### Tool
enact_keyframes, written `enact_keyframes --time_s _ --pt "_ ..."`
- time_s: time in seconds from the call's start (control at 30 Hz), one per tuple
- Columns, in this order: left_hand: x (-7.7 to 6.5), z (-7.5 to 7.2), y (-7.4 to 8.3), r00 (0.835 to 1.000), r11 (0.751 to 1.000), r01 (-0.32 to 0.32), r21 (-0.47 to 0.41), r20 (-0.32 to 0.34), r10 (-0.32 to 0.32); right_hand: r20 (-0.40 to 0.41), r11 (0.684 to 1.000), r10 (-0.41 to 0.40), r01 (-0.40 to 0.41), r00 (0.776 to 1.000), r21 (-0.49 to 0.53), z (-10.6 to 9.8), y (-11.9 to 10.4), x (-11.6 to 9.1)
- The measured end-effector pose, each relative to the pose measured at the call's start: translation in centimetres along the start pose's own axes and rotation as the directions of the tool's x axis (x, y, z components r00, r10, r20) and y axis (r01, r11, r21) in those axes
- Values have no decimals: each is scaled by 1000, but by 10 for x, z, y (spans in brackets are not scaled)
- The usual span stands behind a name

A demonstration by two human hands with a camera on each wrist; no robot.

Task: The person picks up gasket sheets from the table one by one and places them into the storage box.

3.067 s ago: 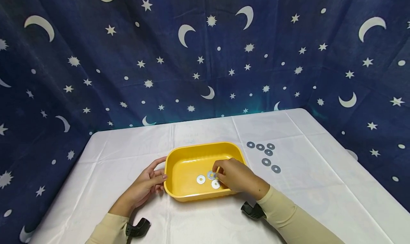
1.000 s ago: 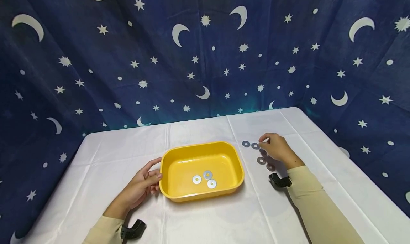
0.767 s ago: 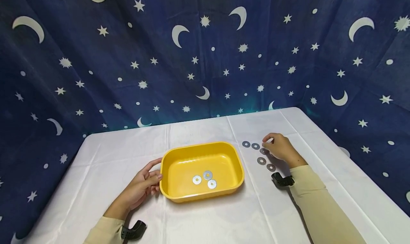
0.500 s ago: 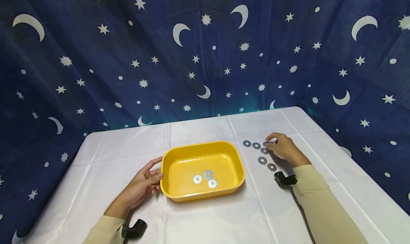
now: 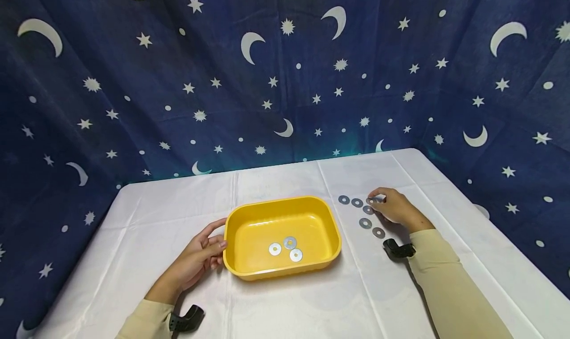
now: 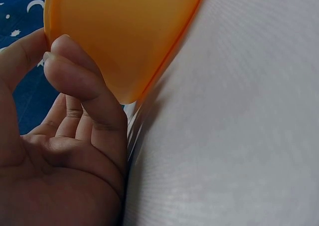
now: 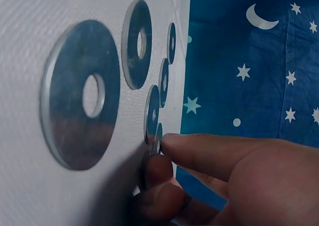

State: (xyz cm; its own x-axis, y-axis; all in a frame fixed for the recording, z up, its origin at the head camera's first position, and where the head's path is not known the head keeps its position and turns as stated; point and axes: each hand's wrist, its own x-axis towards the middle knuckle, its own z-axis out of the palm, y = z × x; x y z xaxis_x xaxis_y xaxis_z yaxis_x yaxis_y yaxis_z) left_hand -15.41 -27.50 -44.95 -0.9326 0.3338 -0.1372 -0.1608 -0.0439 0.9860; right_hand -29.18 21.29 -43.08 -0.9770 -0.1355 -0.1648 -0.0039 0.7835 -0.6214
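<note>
A yellow plastic tray (image 5: 311,240) lies on the white-covered table with 3 metal washers in it, one of them a washer (image 5: 274,249) on the left. My left hand (image 5: 200,255) grips the tray's left rim, thumb at the edge and fingers spread along the outside. To the tray's right, several flat grey washers lie loose on the cloth. My right hand (image 5: 394,208) pinches the far-right washer (image 7: 157,140) of that group by its edges, between thumb and index finger. The nearest loose washer (image 7: 82,94) looms large in the right wrist view.
The white tablecloth (image 5: 285,309) has fold lines and covers the whole table. A dark blue curtain (image 5: 200,57) with moons and stars hangs behind and along both sides. Each wrist wears a black camera mount (image 5: 189,319).
My right hand has left the tray, where it was among the washers, and moved right to the loose ones, settling on one. My left hand has stayed at the rim.
</note>
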Motion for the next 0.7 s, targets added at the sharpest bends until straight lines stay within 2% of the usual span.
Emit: enact_keyframes --time_s 0.33,0.57,0.7 --pt "-1 0 -1 1000 1000 6 -5 -6 -6 0 1000 -4 4 1000 7 1 3 1" --pt "-1 0 -1 1000 1000 -3 -8 2 3 21 1000 22 -22 1000 -3 1 4 1" --pt "0 0 -1 1000 1000 -10 -7 11 10 10 999 -3 3 1000 -50 -1 6 1"
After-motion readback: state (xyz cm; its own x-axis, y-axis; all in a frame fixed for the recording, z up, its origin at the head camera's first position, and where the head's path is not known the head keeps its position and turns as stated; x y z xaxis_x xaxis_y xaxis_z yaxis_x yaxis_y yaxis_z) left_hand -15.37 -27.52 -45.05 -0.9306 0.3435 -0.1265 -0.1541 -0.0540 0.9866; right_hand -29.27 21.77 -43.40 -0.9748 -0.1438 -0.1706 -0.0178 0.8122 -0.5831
